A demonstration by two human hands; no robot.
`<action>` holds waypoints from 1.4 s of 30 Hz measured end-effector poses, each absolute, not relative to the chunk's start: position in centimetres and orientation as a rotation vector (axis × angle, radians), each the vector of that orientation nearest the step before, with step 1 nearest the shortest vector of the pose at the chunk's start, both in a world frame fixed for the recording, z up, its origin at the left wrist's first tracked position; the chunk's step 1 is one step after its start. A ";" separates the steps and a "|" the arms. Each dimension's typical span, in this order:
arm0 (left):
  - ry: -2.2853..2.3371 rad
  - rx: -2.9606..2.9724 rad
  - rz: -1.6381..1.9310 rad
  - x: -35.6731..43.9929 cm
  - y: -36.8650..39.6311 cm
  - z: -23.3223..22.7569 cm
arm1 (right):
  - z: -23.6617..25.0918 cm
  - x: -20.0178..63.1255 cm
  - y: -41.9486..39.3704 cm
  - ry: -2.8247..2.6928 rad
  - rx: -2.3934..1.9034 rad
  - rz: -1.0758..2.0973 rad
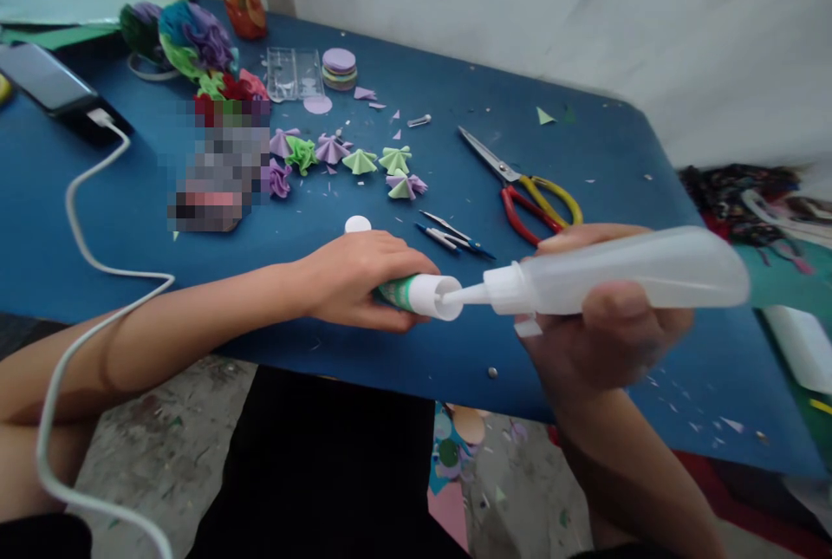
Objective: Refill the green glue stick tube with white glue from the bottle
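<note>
Head view: left hand (367, 282) wrapped around green-and-white cylindrical tube (421, 295), open end facing right hand (604, 329). Right hand grips translucent white plastic squeeze bottle (676, 269), lying near-horizontal, nozzle (477, 293) tip in the tube's mouth; can't tell if it touches the inner wall. Both held over blue counter (403, 368). White round cap (358, 224) just beyond left hand. Red-and-yellow-handled metal scissors (503, 171) beyond right hand. Purple and green folded paper pieces (360, 162) farther out, past left hand.
</note>
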State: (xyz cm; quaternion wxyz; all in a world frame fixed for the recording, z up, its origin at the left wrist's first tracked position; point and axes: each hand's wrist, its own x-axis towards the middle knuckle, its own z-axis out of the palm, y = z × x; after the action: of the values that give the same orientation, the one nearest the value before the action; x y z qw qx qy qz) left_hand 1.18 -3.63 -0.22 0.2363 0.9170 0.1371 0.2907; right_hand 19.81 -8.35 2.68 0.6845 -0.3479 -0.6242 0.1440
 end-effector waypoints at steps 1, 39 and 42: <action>0.379 2.515 0.795 1.2 -3.6 -0.2 | 2.8 19.8 -8.4 -1.406 -0.794 0.316; 0.357 2.504 0.762 1.2 -3.7 -0.2 | 2.7 19.9 -8.4 -1.429 -0.764 0.312; 0.359 2.508 0.735 1.1 -3.6 -0.1 | 2.6 19.9 -8.4 -1.423 -0.764 0.332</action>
State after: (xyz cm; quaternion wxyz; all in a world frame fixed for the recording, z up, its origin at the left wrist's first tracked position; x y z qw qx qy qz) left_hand 1.06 -3.59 -0.11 0.2491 0.9208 0.1317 0.2696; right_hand 19.92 -8.41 2.55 0.6792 -0.3400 -0.6335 0.1478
